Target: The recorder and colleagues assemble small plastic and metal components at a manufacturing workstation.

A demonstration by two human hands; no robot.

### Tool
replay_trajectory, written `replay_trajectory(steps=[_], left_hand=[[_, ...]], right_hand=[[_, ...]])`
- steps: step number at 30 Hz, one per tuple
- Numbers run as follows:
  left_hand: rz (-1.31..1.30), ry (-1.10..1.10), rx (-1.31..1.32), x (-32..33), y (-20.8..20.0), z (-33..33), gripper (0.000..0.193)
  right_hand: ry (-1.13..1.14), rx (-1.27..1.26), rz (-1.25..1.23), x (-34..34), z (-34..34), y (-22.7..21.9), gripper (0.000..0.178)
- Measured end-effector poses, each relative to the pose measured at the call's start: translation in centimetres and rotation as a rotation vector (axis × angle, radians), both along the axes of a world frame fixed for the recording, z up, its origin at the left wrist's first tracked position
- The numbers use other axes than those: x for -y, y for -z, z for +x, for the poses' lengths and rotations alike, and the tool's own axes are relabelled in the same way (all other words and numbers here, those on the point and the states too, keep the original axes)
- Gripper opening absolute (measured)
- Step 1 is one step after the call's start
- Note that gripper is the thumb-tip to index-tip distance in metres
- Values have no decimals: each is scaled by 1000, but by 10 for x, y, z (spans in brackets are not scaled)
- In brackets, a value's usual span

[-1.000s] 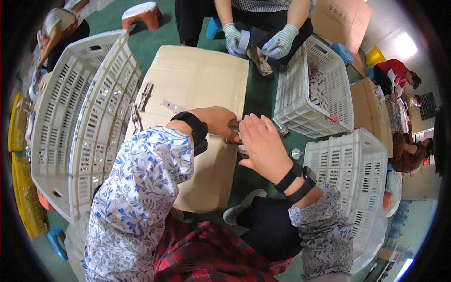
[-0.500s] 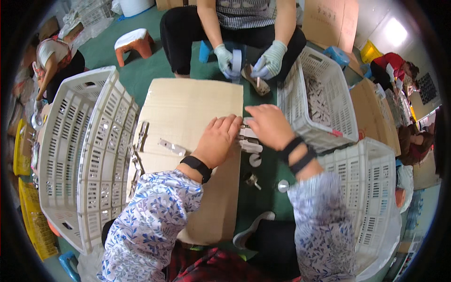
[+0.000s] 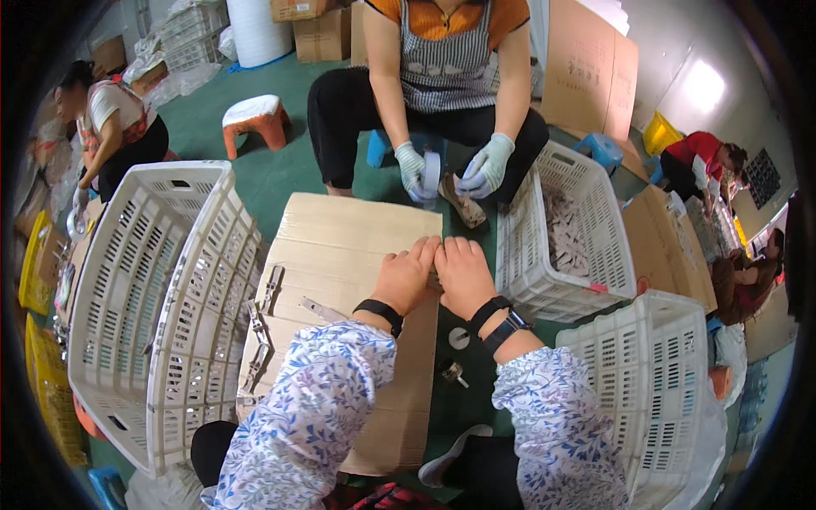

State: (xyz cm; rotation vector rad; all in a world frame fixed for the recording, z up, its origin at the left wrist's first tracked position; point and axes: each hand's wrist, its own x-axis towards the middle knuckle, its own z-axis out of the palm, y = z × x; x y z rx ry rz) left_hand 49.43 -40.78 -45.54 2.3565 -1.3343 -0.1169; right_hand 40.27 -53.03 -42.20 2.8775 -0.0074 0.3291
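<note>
My left hand (image 3: 405, 279) and my right hand (image 3: 464, 277) meet at the right edge of a cardboard sheet (image 3: 365, 229). Their fingers are bent down and close together, with the thumbs side by side; whatever they grip is hidden beneath them. Left of my left hand, a flat metal strip (image 3: 321, 308) lies on the cardboard. Jointed metal pieces (image 3: 258, 338) rest along the sheet's left side. Below my right hand, a pale disc (image 3: 459, 338) and a small metal part with a stem (image 3: 454, 371) are on the green floor.
Tall white plastic crates (image 3: 191, 297) stand at left, another crate (image 3: 654, 365) at right. A crate (image 3: 544, 268) beyond my right hand holds many metal pieces (image 3: 565, 234). Opposite, a seated person's gloved hands (image 3: 484, 166) are beside a tape roll (image 3: 431, 172). Behind is a red stool (image 3: 255, 127).
My right hand has moved left against my left hand, covering the metal parts seen at the cardboard's edge before. The whole view has tilted up, showing more of the person opposite.
</note>
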Motion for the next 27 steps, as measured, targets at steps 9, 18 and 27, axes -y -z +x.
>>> replay_trajectory(steps=[9,18,27], left_hand=[[-10,279,-364,-84,-9,-44,97],[322,315,-739,-173,-51,-118,77],[-197,373,-127,-154,-30,-118,61]], right_hand=[[-219,-249,318,-50,-67,-18,52],[-259,-783,696,-116,-123,-26,67],[-106,-1070,959,-54,-76,19,69]])
